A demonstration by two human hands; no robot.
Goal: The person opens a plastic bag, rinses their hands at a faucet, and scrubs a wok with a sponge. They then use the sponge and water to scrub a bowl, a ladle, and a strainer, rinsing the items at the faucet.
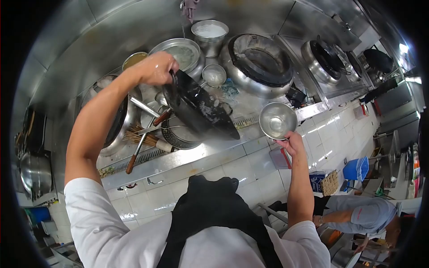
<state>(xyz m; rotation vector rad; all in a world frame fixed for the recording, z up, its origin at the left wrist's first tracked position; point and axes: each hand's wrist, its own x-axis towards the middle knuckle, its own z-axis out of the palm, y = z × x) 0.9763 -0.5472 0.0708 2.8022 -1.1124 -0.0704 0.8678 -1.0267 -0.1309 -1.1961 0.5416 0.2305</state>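
Note:
My left hand [157, 69] is closed on the rim of a black wok [199, 107], which is tilted on its side above the steel counter. In my right hand [291, 143] is a steel bowl [278, 119], gripped by its near rim and held out over the counter's front edge, its inside facing up. Beneath the wok sit a perforated strainer [176, 134] and a bamboo brush [152, 140]. A small ladle bowl [214, 75] lies just behind the wok.
A large steel-ringed burner [259, 62] stands right of the wok. Behind are a water-filled basin [183, 56] and a pot [210, 33] of white contents. Another person [366, 212] is at the lower right, near a blue bin [356, 169].

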